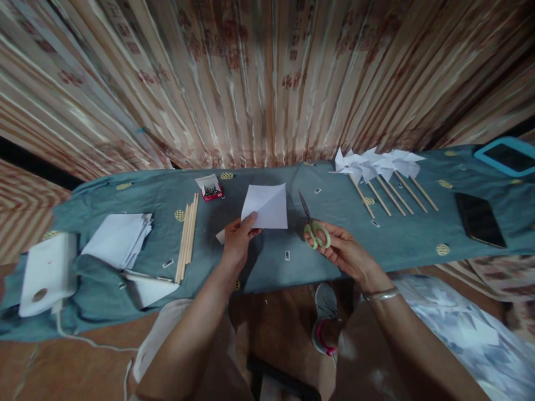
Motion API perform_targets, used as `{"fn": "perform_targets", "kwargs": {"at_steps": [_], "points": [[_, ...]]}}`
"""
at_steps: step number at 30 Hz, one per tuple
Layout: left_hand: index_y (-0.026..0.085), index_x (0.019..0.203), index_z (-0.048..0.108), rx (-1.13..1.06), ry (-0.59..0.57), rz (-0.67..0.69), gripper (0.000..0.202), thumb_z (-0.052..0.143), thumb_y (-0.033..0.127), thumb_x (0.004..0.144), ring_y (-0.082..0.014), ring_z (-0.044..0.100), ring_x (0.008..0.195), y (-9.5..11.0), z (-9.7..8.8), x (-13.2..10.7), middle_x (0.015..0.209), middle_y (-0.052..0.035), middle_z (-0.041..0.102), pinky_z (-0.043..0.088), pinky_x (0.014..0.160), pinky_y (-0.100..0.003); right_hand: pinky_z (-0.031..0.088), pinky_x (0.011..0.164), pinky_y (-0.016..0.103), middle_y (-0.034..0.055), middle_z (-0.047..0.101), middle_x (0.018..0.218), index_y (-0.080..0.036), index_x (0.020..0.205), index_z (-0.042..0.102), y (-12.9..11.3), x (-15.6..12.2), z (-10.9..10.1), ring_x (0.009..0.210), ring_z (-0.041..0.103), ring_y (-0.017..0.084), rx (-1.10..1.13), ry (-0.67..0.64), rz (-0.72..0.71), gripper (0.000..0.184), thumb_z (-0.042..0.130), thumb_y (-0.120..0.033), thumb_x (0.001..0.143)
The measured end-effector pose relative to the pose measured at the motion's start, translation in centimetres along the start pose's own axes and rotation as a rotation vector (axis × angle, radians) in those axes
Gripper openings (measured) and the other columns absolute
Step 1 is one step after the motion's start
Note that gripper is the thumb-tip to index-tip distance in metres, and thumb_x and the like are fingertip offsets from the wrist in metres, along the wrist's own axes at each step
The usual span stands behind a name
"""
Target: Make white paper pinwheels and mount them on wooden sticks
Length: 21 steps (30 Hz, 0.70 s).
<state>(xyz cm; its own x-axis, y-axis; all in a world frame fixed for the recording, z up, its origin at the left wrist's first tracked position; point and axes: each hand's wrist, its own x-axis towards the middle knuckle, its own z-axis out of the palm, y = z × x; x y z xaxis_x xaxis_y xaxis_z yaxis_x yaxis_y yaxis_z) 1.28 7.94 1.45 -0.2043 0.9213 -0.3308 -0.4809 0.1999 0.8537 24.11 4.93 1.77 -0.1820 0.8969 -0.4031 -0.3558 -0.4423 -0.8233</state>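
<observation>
My left hand (237, 238) pinches the lower left corner of a white square of paper (267, 206), held just above the teal cloth on the table (267, 262). My right hand (340, 248) grips the green handles of a pair of scissors (313, 225), whose blades point away toward the far edge, to the right of the paper. A small white paper scrap (220, 236) lies beside my left hand.
A bundle of wooden sticks (186, 235) and a stack of white paper (119, 239) lie left. A small box of pins (210, 187) sits at the back. Several paper pinwheels on sticks (382, 172) lie right, beyond them a dark phone (480, 220) and a blue-framed tablet (507, 156).
</observation>
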Motion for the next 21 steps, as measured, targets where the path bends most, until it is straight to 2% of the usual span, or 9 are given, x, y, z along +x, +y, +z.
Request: {"fn": "perform_targets", "kwargs": {"at_steps": [6, 13, 17, 21], "points": [[0.013, 0.065, 0.070, -0.051, 0.052, 0.014, 0.046, 0.092, 0.044, 0.038, -0.0117, 0.061, 0.061, 0.6, -0.1, 0.4, 0.066, -0.0019, 0.069, 0.048, 0.060, -0.024, 0.046, 0.058, 0.019, 0.0008, 0.070, 0.078, -0.021, 0.100, 0.074, 1.4, -1.0, 1.9, 0.065, 0.059, 0.010, -0.083, -0.143, 0.005, 0.047, 0.085, -0.052, 0.066], [0.013, 0.067, 0.073, -0.054, 0.036, 0.025, 0.045, 0.093, 0.043, 0.041, -0.0121, 0.063, 0.064, 0.9, -0.2, 0.3, 0.070, -0.0032, 0.071, 0.050, 0.060, -0.022, 0.047, 0.065, 0.028, 0.0022, 0.067, 0.078, -0.021, 0.109, 0.073, 1.4, -1.9, 2.7, 0.068, 0.057, 0.014, -0.278, -0.289, -0.078, 0.056, 0.075, -0.062, 0.072], [0.014, 0.067, 0.073, 0.004, 0.047, 0.085, 0.044, 0.091, 0.047, 0.043, -0.0131, 0.063, 0.064, 0.8, -0.3, 0.4, 0.070, -0.0031, 0.071, 0.050, 0.059, -0.023, 0.049, 0.068, 0.031, 0.0027, 0.067, 0.078, -0.021, 0.109, 0.073, 0.8, -2.1, 2.8, 0.070, 0.057, 0.016, -0.350, -0.290, -0.085, 0.057, 0.074, -0.064, 0.072], [0.015, 0.066, 0.073, -0.004, 0.026, 0.097, 0.040, 0.091, 0.045, 0.047, -0.0135, 0.063, 0.064, 0.7, -0.4, 0.5, 0.069, -0.0033, 0.071, 0.050, 0.059, -0.024, 0.051, 0.069, 0.032, 0.0031, 0.066, 0.077, -0.019, 0.108, 0.073, 0.7, -2.1, 2.9, 0.069, 0.057, 0.016, -0.390, -0.272, -0.072, 0.059, 0.075, -0.064, 0.070]]}}
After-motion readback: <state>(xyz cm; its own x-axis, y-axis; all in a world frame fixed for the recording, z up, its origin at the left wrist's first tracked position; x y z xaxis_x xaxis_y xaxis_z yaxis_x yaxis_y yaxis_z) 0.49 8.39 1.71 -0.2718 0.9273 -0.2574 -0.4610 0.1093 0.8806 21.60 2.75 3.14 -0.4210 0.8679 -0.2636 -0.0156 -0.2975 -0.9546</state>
